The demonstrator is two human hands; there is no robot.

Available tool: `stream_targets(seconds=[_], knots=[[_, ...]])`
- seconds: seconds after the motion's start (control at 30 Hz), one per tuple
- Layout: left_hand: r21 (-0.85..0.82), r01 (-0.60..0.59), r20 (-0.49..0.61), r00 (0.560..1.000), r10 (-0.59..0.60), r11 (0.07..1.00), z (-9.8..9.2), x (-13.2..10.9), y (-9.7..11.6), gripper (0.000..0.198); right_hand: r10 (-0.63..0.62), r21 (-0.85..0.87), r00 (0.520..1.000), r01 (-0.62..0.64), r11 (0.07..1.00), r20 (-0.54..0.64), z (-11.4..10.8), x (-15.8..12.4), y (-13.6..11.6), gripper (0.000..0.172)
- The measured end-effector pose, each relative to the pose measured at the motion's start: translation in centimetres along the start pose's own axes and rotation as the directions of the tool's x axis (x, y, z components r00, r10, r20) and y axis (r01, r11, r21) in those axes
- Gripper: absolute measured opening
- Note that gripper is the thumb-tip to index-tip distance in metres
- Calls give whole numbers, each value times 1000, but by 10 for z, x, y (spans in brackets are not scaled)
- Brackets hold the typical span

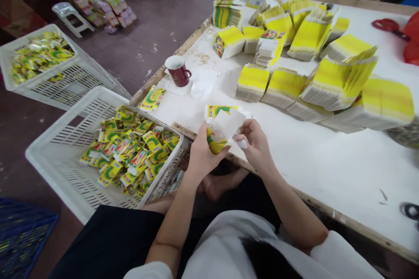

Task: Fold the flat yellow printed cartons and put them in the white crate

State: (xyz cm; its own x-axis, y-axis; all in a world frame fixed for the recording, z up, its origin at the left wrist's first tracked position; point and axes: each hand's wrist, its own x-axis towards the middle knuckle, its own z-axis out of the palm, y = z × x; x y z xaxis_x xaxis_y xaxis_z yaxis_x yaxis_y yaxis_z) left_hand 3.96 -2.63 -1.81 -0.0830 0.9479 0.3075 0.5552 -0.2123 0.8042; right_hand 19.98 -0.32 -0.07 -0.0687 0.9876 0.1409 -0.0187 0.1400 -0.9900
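At the near edge of the table I hold a small paper carton (225,124), its white inside facing up and yellow-green print showing low on its left. My left hand (204,157) is closed around the carton's left side. The fingers of my right hand (257,146) pinch at its right end, and one fingertip has something white over it. Just beyond lies another printed carton (216,110), partly hidden by the one I hold. Below left, a white plastic crate (62,157) holds many yellow-green cartons (131,152).
Stacks of flat cartons (284,89) cover the far and right parts of the white table (314,157). A maroon mug (178,72) and a single flat carton (153,97) sit at the left edge. Red-handled scissors (388,25) lie far right. Another filled crate (73,85) stands further left.
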Motion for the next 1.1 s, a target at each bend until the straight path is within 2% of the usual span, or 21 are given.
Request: stream_targets(seconds=[0.1, 0.2, 0.27, 0.3, 0.37, 0.47, 0.57, 0.7, 0.83, 0.97, 1.1], knots=[[-48, -132, 6, 991, 133, 990, 4, -5, 3, 82, 224, 116, 972, -232, 966, 74, -2, 12, -5, 36], [-69, -163, -78, 984, 158, 984, 10, -12, 3, 83, 477, 339, 846, -533, 775, 239, 11, 6, 3, 37], [-94, -142, -100, 986, 133, 985, 13, -14, 2, 84, 531, 403, 780, -626, 668, 331, 22, -2, 12, 42], [-106, -134, -111, 986, 122, 985, 13, -14, 1, 86, 525, 422, 776, -631, 651, 351, 26, -6, 16, 44], [-121, -131, -136, 984, 114, 984, 14, -13, 0, 90, 468, 464, 816, -578, 672, 339, 30, -13, 22, 48], [-121, -142, -156, 980, 123, 982, 14, -12, 0, 86, 325, 479, 906, -419, 771, 271, 23, -16, 23, 60], [-73, -175, -161, 974, 161, 982, 16, -11, 1, 75, 195, 403, 949, -284, 870, 248, 11, -13, 18, 64], [158, -217, -212, 945, 248, 963, 18, -9, -2, 65, 135, 250, 971, -183, 951, 197, -3, -5, 8, 62], [402, -329, -207, 876, 435, 854, 14, -5, -3, 54, 207, 14, 963, -212, 977, 170, -9, 3, 1, 42], [498, -326, -125, 890, 438, 804, 12, -5, 0, 41, 284, -68, 933, -276, 959, 219, -12, 10, -1, 28], [532, -298, -107, 905, 412, 793, 16, -7, 2, 32, 293, -355, 935, -209, 911, 201, -16, 14, -4, 16]])
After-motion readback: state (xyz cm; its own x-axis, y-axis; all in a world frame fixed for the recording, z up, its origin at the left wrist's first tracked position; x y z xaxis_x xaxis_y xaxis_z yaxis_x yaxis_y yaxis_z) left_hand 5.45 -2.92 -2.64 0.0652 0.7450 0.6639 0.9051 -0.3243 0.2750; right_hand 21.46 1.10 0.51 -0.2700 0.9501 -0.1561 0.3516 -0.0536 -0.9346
